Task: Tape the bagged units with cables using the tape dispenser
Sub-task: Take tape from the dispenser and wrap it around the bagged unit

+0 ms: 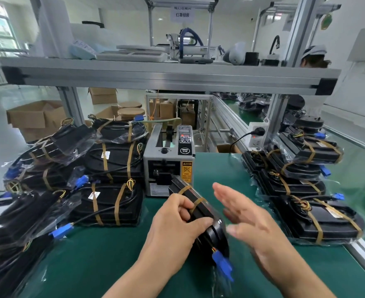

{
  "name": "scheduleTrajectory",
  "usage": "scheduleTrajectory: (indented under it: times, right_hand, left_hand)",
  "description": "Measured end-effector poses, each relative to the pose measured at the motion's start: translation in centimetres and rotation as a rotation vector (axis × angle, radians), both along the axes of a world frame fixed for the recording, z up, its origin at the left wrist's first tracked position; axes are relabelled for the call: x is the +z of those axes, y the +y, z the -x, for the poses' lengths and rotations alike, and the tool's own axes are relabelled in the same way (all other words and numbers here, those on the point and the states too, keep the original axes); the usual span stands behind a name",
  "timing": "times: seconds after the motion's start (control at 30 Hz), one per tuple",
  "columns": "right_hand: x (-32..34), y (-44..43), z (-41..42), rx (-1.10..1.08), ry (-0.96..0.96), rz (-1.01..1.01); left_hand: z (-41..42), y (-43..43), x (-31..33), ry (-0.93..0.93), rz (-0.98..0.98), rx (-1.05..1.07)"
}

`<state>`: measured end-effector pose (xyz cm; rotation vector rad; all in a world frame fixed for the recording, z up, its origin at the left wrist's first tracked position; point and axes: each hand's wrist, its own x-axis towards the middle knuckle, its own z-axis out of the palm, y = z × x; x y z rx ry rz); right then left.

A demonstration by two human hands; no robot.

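Gripping the unit (198, 209) from its left side, your left hand (177, 220) has thumb and fingers curled round the black body. The unit is tilted up on edge over the mat (104, 254), far end just near of the dispenser (168, 160), near end toward you. You cannot tell whether its lower edge rests on the mat.

Two brown tape bands (196, 203) cross the unit, and a blue connector (222, 265) hangs at its near end inside the clear bag. Your right hand (248, 216) is just right of the unit, fingers straight and spread, holding nothing — blur hides whether the palm touches the bag.

Bagged, taped units sit piled in a left stack (110, 203) and a right stack (317, 218) — the dispenser stands between them. A shelf (168, 76) runs across overhead.
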<state>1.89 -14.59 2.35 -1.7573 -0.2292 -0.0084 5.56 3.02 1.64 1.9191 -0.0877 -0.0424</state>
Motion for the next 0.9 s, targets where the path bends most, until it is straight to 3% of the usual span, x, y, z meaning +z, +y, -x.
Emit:
scheduleTrajectory:
  times: [0.1,0.2,0.37,0.5,0.7,0.9]
  right_hand:
    - [2.4,1.3,-3.7,-0.098,0.06,0.246]
    - [3.2,2.6,-6.9,-0.022,0.123,0.556]
    - [1.8,3.0,-8.0,0.056,0.188,0.492]
    - [1.6,2.9,-8.2,0.079,0.215,0.494]
    - [1.5,2.5,-8.3,0.064,0.209,0.494]
    - [1.1,2.5,-8.6,0.064,0.203,0.471]
  left_hand:
    - [-0.1,0.0,-0.2,0.003,0.016,-0.013]
    - [-1.1,0.8,0.1,0.055,0.044,0.019]
    - [-6.2,3.2,0.3,0.17,0.406,0.298]
    - [-10.7,3.2,0.2,0.391,0.652,0.408]
    - [-13.1,2.1,-0.2,0.527,0.71,0.371]
    - [-14.1,0.4,0.5,0.539,0.845,0.499]
